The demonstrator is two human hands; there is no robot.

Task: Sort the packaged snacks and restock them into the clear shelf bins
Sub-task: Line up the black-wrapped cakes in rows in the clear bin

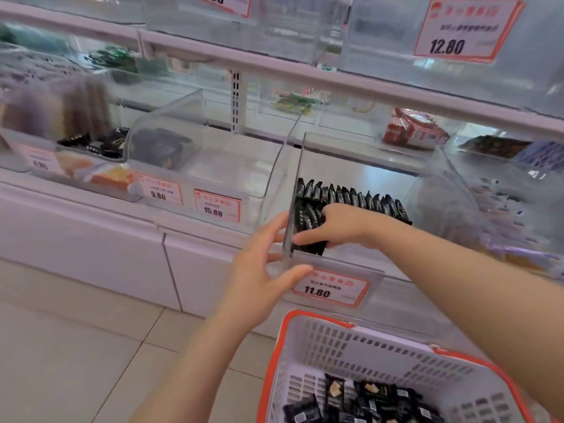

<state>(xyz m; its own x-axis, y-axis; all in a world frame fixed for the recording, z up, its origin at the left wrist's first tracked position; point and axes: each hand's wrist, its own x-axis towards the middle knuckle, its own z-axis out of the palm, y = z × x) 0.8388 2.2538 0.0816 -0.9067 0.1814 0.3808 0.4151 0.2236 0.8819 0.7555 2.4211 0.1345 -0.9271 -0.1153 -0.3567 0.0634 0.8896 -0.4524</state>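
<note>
A clear shelf bin with an 11.80 price tag holds a row of black snack packs standing on edge. My right hand is inside the bin, closed on a small bunch of black packs at its front left corner. My left hand grips the bin's front left corner from outside, thumb on the front lip. A white basket with an orange rim sits at the bottom right and holds several loose black packs.
Neighbouring clear bins hold other snacks: dark packs on the left, red packs and purple ones to the right. Price tags 9.80, 15.80, 12.80. Tiled floor lies lower left.
</note>
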